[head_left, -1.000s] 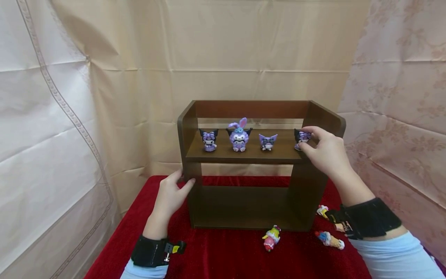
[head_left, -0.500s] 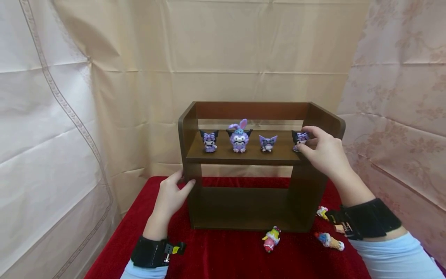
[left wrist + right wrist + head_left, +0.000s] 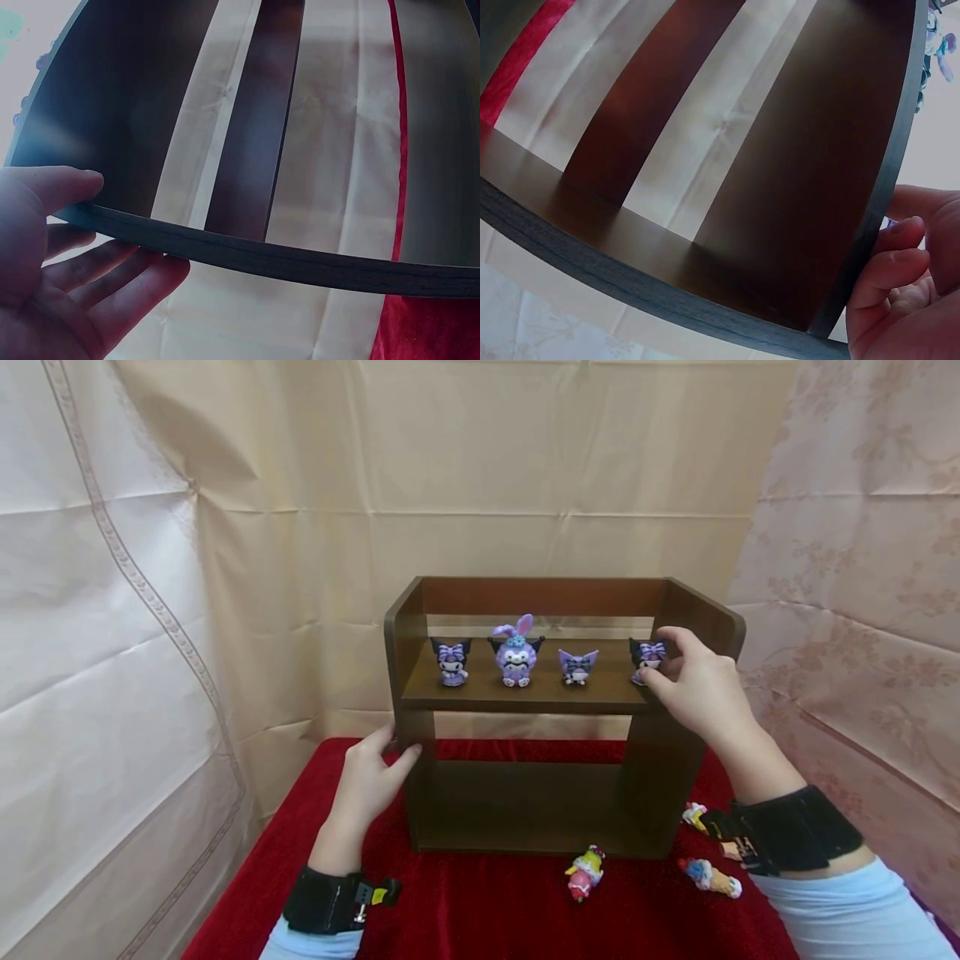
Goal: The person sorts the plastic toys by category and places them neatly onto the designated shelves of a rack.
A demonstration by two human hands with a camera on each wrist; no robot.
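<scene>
Rightmost doll slid a bit left, high on the brown rack. The right hand curves round it, can't tell if pinching; the left hand grips the rack's side.

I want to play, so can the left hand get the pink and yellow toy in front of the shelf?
Probably yes: the left hand holds the shelf and would have to let go, but the way over the red cloth to the pink and yellow toy looks free.
</scene>
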